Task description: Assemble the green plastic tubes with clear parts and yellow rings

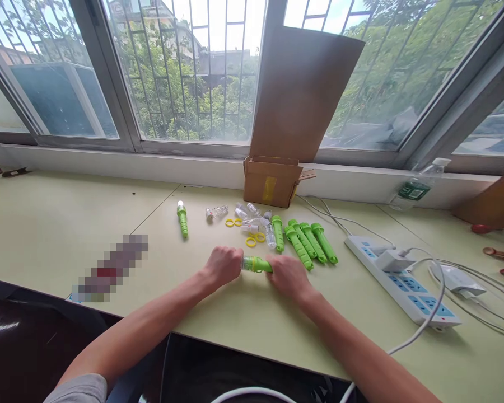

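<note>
While lying crosswise, clear tip leftward, a green tube (257, 263) is clenched by the left hand (223, 266) and right hand (288, 276).

Bare forearms, with a grey short sleeve (78, 390) on the left arm.

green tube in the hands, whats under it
Beneath the green tube is the pale table. Only its clear and green middle shows; the left hand and right hand cover both ends.
</note>
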`<state>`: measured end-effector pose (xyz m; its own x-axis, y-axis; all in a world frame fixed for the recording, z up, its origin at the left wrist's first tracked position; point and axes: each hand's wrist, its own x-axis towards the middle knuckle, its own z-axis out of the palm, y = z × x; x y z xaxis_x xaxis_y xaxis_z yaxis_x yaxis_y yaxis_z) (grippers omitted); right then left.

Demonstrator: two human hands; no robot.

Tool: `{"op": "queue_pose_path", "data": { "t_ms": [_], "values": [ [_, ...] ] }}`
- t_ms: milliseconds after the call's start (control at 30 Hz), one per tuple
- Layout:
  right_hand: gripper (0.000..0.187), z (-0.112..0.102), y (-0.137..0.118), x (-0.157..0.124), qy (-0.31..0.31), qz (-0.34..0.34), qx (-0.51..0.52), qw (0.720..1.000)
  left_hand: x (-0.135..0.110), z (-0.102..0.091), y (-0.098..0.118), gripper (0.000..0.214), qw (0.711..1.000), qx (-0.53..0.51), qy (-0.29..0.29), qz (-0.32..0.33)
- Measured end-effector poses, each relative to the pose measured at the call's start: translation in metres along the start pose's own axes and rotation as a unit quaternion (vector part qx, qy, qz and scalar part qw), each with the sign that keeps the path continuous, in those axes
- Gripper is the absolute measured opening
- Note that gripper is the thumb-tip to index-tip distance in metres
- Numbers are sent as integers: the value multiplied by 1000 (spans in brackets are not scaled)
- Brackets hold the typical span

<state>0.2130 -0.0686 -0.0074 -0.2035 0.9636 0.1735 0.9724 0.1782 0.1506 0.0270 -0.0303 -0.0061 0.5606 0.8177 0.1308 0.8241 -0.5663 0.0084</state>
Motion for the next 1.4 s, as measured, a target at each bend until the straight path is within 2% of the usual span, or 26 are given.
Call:
{"op": "queue_pose_path", "data": {
  "t_ms": [100,167,233,367,533,667,733,833,900,1000,1100,1167,1233,1400],
  "values": [
    [22,0,-4,1,132,-2,-47,990,1,-4,-3,17,998,-38,-26,-43],
    [26,0,-6,2,164,-4,-59,985,1,-6,-5,17,996,-58,-43,-49],
    [28,0,-7,2,135,-9,-52,989,1,-6,-7,17,997,-53,-44,-46],
    [19,2,-8,1,26,-10,-32,999,1,-2,-9,18,999,-28,-27,-21],
    [17,-4,-6,0,-36,6,-19,999,-1,3,-7,16,1000,-19,-3,11],
    [17,-7,-2,2,-111,3,22,994,-1,3,-5,16,999,4,18,28],
    [17,-5,-1,3,-120,5,29,992,0,3,-5,17,999,17,27,33],
    [18,0,-1,3,-55,15,11,998,1,3,-4,18,1000,15,23,11],
    [19,3,-2,3,34,13,-15,999,2,3,-4,17,1000,-4,14,-19],
    [22,3,-3,3,171,-3,-72,983,3,0,-6,15,998,-53,-8,-42],
    [25,3,-4,3,224,-22,-101,969,2,-2,-10,12,995,-91,-36,-37],
    [28,4,-5,4,205,-21,-95,974,2,-3,-12,12,994,-90,-43,-38],
    [29,6,-6,6,156,-21,-75,985,2,-3,-12,14,995,-77,-40,-41],
    [16,4,-4,8,49,-26,-52,997,2,1,-11,15,998,-50,-32,-31]
  ]
}}
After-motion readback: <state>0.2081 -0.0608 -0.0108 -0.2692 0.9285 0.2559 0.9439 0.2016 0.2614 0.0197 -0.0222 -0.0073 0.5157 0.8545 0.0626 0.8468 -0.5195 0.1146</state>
